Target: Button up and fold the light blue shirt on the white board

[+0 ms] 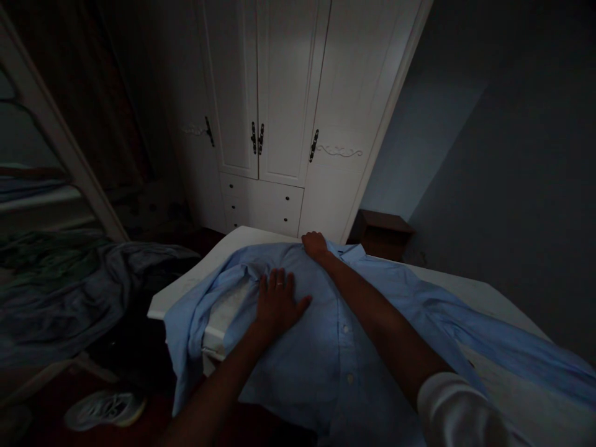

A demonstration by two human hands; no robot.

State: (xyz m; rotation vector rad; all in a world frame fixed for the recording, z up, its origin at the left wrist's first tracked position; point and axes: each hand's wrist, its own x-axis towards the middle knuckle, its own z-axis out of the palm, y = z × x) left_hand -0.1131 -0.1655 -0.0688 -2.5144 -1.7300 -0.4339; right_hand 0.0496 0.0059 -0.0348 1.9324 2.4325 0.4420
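Note:
A light blue button-up shirt (302,347) lies spread over a white table (470,288), its front facing up and its lower part hanging over the near edge. One sleeve drapes down at the left, and the other stretches out to the right. My left hand (278,304) rests flat on the shirt's chest with its fingers apart, a ring on one finger. Near the collar (354,253), at the table's far edge, my right hand (315,244) has its fingers curled over the shirt's shoulder. Its fingertips are partly hidden.
Behind the table stands a white wardrobe (284,81) with dark handles and drawers. A small brown cabinet (384,231) is at the back right. To the left are piled clothes (88,292), a framed mirror (60,118) and a shoe (105,410) on the red floor.

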